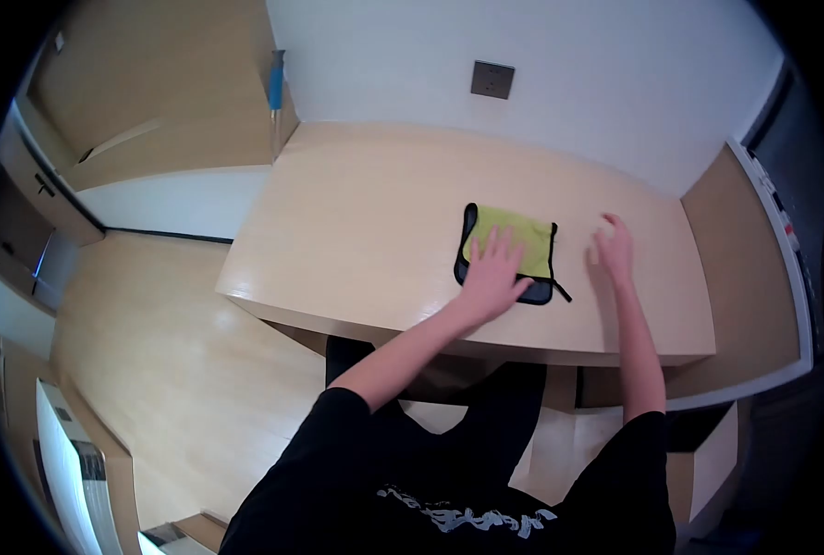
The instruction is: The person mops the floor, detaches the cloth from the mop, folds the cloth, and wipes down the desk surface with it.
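A folded yellow-green cloth [534, 242] with dark edging and a grey underside lies on the light wooden desk [366, 213]. A small black loop sticks out from its lower right corner. My left hand [492, 273] rests flat on the cloth with its fingers spread, hiding part of it. To the right of the cloth, my right hand [614, 250] hovers over the desk, apart from the cloth. Its fingers are loosely curved with a gap between them, and nothing shows in them.
A dark wall socket [492, 80] sits above the desk on the white wall [393, 65]. At the right end stands a wooden side panel [745, 268]. A blue-handled tool [276, 88] stands upright near the back left corner. Wooden floor [162, 324] stretches out at the left.
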The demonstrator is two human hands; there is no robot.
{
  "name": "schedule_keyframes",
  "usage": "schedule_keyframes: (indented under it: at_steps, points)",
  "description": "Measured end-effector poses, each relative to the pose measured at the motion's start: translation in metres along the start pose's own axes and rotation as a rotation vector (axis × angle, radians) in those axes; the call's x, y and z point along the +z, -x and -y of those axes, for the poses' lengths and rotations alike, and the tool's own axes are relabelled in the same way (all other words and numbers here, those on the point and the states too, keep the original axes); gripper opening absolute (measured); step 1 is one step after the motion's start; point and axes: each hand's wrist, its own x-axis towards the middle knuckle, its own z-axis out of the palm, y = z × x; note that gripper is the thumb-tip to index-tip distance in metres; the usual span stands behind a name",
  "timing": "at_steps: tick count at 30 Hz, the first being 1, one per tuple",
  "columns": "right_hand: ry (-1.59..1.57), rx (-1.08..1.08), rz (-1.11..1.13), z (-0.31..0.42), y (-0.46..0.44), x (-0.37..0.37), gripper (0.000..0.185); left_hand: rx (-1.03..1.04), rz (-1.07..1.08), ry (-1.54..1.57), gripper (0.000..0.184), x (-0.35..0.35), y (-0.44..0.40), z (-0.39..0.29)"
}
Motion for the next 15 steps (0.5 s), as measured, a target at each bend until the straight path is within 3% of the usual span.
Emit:
schedule_keyframes:
  at_steps: [2,5,6,10,12,15]
  points:
    - [-0.142,-0.051,0.213,0.074,0.018,-0.009,0.031,0.056,-0.065,0.045,0.040,-0.019,0.010,0.012]
    - [-0.172,-0.107,0.627,0.117,0.039,-0.016,0.024,0.110,-0.076,0.104,0.016,-0.037,0.014,0.037]
    - [-0.001,-0.244,0.564,0.125,0.045,-0.017,0.021,0.151,-0.084,0.127,0.011,-0.039,0.013,0.043]
    - [0.026,-0.271,0.531,0.132,0.052,-0.025,0.019,0.225,-0.057,-0.005,0.007,-0.041,0.005,0.057]
    - [0.026,-0.410,0.465,0.128,0.059,-0.025,0.018,0.298,-0.039,-0.225,0.005,-0.040,0.001,0.060]
    - [0.097,-0.540,0.377,0.125,0.067,-0.025,0.015,0.238,-0.066,-0.093,0.005,-0.040,-0.013,0.061]
